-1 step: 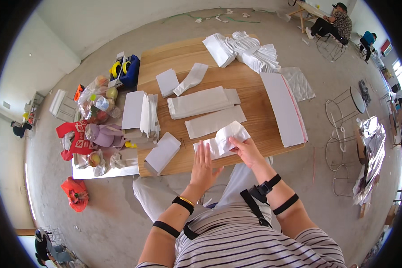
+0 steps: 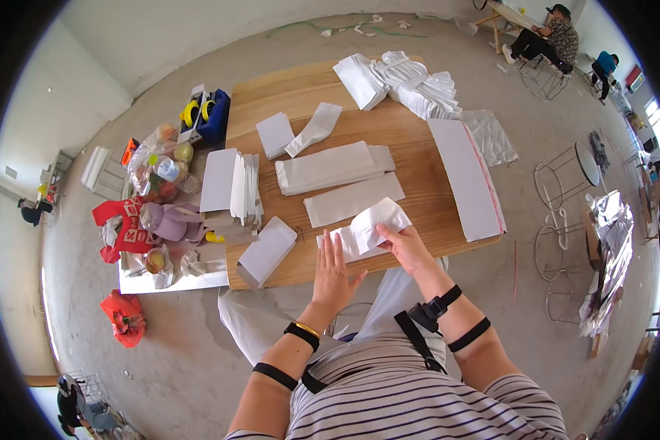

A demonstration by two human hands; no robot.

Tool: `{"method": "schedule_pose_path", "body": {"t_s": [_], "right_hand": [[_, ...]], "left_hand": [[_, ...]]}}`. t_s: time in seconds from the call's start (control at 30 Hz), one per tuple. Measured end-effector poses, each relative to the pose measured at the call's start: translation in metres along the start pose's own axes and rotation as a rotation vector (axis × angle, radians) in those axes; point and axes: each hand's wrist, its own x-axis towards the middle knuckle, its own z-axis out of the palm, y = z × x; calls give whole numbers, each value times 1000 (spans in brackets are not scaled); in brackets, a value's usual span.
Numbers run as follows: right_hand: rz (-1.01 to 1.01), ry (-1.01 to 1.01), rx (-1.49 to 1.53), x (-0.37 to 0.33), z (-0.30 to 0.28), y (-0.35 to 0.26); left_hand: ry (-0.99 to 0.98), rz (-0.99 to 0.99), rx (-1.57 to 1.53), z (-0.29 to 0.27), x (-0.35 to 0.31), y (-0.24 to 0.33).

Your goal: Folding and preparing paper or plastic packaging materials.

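Note:
A white paper bag, long and flat, lies at the near edge of the wooden table. My left hand rests on its left end, fingers stretched out. Between the thumb and fingers of my right hand is the bag's other end, lifted and curled over toward the left. Just beyond it lie a single flat white paper strip and a stack of similar strips. To the left of my left hand is a white folded piece, its lower end open.
White packets stand along the table's left side. Bundled white paper lies at the far right, a white cardboard piece at the right edge. A blue tape dispenser, fruit bags and a purple cap sit left. Stools stand right.
The lifted end of the paper bag has shifted very slightly to the left. Both hands stay in nearly the same place.

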Motion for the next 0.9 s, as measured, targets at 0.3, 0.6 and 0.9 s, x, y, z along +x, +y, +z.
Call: {"method": "schedule_pose_path", "body": {"t_s": [0.3,0.6,0.9], "right_hand": [[156,130,-47,11,-32,19],[228,-22,177,5,-18,9],[179,162,-7,3,-27,14]], "left_hand": [[-2,96,149,3,2,-2],[34,71,-19,12,0,-18],[25,125,37,13,-3,-28]]}}
